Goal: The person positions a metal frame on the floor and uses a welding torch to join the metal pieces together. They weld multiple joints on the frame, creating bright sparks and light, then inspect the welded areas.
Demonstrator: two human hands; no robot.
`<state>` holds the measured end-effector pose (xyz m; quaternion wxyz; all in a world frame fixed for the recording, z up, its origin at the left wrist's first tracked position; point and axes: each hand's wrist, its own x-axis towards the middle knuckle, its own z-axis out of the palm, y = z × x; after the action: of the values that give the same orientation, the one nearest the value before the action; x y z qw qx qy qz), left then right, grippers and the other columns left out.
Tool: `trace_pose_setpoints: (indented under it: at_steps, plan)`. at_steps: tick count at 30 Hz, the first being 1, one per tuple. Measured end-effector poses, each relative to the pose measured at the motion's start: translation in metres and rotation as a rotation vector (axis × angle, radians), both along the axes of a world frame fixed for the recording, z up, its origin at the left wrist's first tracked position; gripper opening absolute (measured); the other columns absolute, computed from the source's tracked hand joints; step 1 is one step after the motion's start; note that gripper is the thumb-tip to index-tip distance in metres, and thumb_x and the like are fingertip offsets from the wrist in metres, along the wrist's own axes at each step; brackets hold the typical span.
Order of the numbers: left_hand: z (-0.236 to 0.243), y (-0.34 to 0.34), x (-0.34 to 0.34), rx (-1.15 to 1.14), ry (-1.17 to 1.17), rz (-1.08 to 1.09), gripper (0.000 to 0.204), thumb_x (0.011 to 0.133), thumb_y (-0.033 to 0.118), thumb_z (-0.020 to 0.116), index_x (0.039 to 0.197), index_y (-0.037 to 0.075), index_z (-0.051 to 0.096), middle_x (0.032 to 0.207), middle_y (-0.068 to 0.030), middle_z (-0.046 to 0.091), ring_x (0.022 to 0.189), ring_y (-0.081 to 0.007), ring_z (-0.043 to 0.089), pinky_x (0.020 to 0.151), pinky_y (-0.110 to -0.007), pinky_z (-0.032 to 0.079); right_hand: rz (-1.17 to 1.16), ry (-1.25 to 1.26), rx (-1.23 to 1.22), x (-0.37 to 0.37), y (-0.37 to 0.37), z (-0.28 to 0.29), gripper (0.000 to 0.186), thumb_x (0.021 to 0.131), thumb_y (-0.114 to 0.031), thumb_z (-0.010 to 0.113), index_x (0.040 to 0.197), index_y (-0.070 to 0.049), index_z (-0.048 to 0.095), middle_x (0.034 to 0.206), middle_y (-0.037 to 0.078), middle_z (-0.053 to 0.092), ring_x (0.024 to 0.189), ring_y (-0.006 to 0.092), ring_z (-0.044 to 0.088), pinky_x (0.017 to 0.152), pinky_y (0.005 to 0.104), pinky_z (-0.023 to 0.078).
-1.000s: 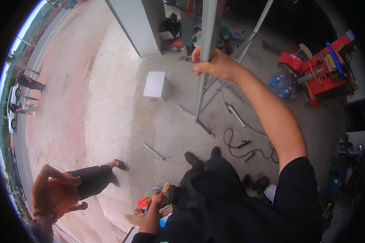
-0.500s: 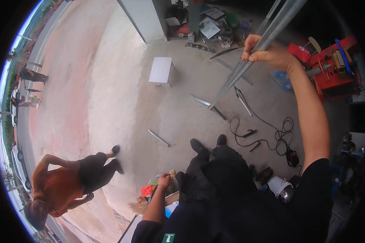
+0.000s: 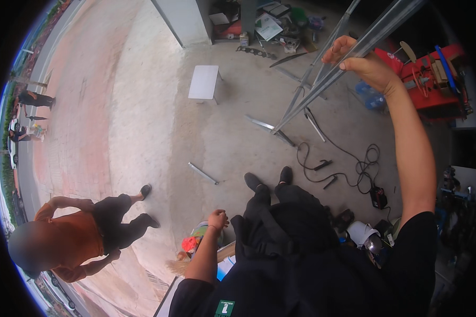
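My right hand [image 3: 366, 67] is raised at the upper right, with its thumb and fingers on either side of a long grey metal tube [image 3: 322, 87]. The tube slants down to a flat metal foot [image 3: 271, 130] on the floor. A second thin upright [image 3: 327, 57] stands beside it, apart from the first at the top and close to it near the foot. Low at my left side hangs my left hand [image 3: 217, 219], fingers loosely curled and nothing visible in them. Just below it are a red bundle [image 3: 189, 243] and a straw broom [image 3: 181, 267].
A small white table [image 3: 203, 82] stands ahead. A loose metal bar [image 3: 203, 173] lies on the floor. Black cables [image 3: 349, 178] run to a small black box [image 3: 377, 197]. Red machinery [image 3: 433, 87] is at the right. A person in an orange shirt [image 3: 79, 235] stands at the left.
The uprights have spread apart at the top, and my right hand has moved slightly right along with the tube. My left hand has risen slightly. The person in orange has shifted left in view.
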<state>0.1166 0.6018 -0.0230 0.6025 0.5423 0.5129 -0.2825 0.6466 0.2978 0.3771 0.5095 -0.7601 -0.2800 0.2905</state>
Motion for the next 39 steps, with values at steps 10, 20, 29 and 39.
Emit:
trace_pose_setpoints:
  at_steps: [10, 20, 29, 39]
  plan:
    - [-0.021, -0.009, -0.054, -0.083, 0.119, 0.126, 0.029, 0.091, 0.011, 0.049, 0.117, 0.003, 0.060, 0.083, -0.0131, 0.063, 0.057, -0.0238, 0.063, 0.046, -0.037, 0.051, -0.270, -0.125, -0.150, -0.012, -0.022, -0.016, 0.046, 0.086, -0.010, 0.061, 0.131, -0.004, 0.053, 0.130, 0.013, 0.061, 0.125, 0.0246, 0.056, 0.110, 0.0386, 0.040]
    - [0.000, -0.009, -0.034, -0.101, 0.100, 0.171, 0.031, 0.091, 0.007, 0.046, 0.120, 0.003, 0.056, 0.074, -0.0103, 0.057, 0.049, -0.0201, 0.053, 0.041, -0.034, 0.041, -0.415, 0.005, -0.653, -0.164, -0.217, -0.233, 0.044, 0.085, -0.005, 0.064, 0.127, -0.002, 0.054, 0.117, 0.013, 0.062, 0.103, 0.0197, 0.061, 0.090, 0.0331, 0.051]
    - [0.007, 0.009, 0.010, 0.018, 0.072, -0.054, 0.032, 0.092, 0.012, 0.050, 0.121, 0.000, 0.058, 0.085, -0.0145, 0.065, 0.063, -0.0247, 0.066, 0.053, -0.036, 0.054, -0.645, 0.403, -0.618, -0.332, -0.285, -0.326, 0.035, 0.086, -0.007, 0.067, 0.120, -0.003, 0.058, 0.104, 0.008, 0.063, 0.094, 0.0168, 0.060, 0.078, 0.0304, 0.051]
    - [0.269, -0.110, 0.379, 0.414, -1.094, -0.634, 0.053, 0.091, 0.017, 0.070, 0.138, 0.005, 0.049, 0.111, -0.0088, 0.064, 0.095, -0.0166, 0.063, 0.082, -0.031, 0.054, -0.712, 0.500, -0.482, -0.388, -0.280, -0.348, 0.031, 0.090, -0.014, 0.065, 0.120, -0.004, 0.061, 0.102, 0.008, 0.065, 0.088, 0.0157, 0.061, 0.072, 0.0295, 0.050]
